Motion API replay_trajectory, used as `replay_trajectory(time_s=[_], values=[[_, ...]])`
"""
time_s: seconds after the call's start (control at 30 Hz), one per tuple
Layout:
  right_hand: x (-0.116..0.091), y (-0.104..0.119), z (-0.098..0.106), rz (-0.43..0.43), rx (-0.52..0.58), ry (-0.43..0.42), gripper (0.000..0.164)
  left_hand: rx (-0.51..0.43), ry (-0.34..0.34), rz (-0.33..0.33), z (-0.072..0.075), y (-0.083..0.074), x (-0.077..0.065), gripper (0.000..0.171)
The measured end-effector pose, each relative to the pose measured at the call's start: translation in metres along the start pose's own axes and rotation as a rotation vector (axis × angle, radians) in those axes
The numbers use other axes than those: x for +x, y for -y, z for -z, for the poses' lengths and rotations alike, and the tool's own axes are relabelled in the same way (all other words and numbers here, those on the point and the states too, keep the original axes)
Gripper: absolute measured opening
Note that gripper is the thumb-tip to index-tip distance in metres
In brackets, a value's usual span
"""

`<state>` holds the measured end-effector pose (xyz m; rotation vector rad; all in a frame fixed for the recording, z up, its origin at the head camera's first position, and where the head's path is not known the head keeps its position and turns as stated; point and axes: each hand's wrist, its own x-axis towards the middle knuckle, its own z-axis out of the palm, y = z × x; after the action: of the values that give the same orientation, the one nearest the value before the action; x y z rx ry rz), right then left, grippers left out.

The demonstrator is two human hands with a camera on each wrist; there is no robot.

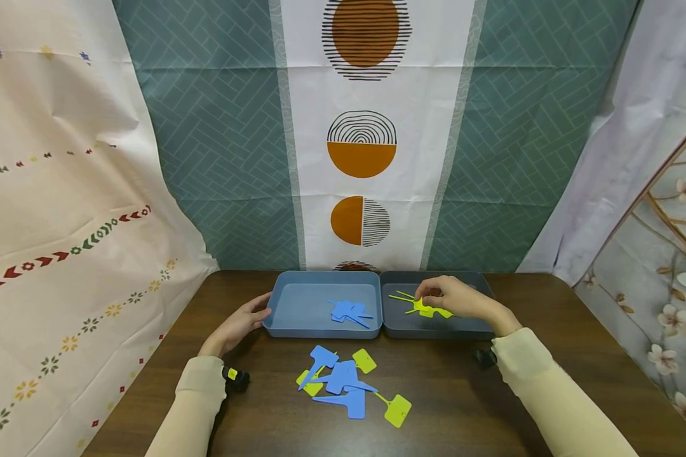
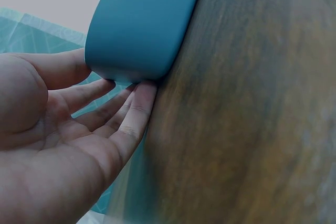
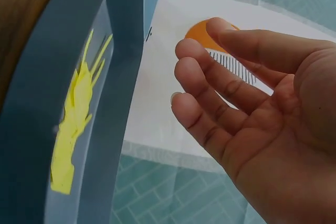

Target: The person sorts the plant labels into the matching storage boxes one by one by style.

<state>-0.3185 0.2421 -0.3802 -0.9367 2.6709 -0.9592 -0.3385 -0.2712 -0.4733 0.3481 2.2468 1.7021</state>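
Tags [image 1: 350,311], all of them blue, are lying in a small overlapping heap toward the right end of the blue tray [image 1: 300,304], which is sitting on the table [image 1: 463,393]. Just right of the blue tray, end to end with it, the dark tray [image 1: 397,331] is standing, and yellow tags [image 1: 420,306] are lying bunched inside it, some thin stems pointing toward the blue tray. The left hand [image 1: 242,324] is touching the left end of the blue tray; in the left wrist view its fingers are reaching out fairly straight, the tips resting against the outside of the end wall, while the thumb is meeting the tray nearer the rim. To the right of the blue tray, the right hand [image 1: 451,298] is hovering over the dark tray, empty, its fingers loosely bent and the thumb standing a narrow gap from them. On the near side of the blue tray, loose blue tags [image 1: 356,404] are lying spread and partly overlapping, and three loose yellow tags [image 1: 398,411] are showing among and beside them, one partly covered. Behind the blue tray, a cloth [image 1: 314,165] with orange circles is hanging. Pale sleeves [image 1: 200,384] are covering both forearms.
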Motion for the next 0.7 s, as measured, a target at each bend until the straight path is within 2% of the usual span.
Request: replay_trajectory(time_s=[0.2, 0.47, 0.7], values=[[-0.005, 0.006, -0.015, 0.027, 0.026, 0.016, 0.016, 0.001, 0.005, -0.014, 0.001, 0.000, -0.001, 0.060], [-0.010, 0.018, -0.037, 0.089, 0.076, 0.111, 0.014, -0.010, 0.005, -0.007, 0.000, 0.000, 0.000, 0.061], [-0.010, 0.020, -0.050, 0.086, 0.083, 0.154, 0.016, -0.007, 0.004, -0.003, 0.001, 0.000, -0.001, 0.060]])
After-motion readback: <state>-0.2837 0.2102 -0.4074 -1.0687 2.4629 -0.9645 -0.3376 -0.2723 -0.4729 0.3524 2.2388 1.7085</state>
